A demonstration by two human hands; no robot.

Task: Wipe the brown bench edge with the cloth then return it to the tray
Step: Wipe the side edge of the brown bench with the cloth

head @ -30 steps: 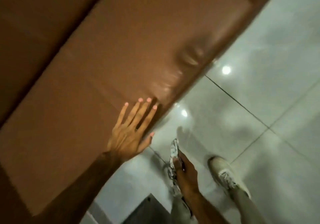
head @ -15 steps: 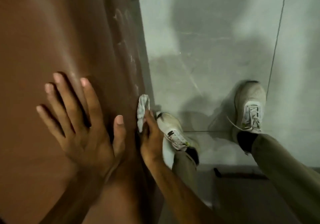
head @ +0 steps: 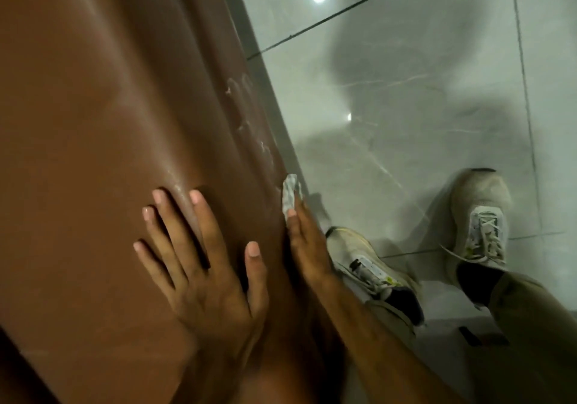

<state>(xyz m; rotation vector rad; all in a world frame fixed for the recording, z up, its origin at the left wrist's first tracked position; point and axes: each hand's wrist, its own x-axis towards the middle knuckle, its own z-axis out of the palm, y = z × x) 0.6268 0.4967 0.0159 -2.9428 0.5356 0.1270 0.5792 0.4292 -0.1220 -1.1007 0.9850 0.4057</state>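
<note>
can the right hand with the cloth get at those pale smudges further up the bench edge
Probably yes: the right hand presses the cloth on the bench edge, and the pale smudges lie along it with nothing between.

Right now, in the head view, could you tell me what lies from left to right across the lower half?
Brown bench top → left hand → right hand pressing the cloth on the bench edge → nearer shoe → farther shoe.
</note>
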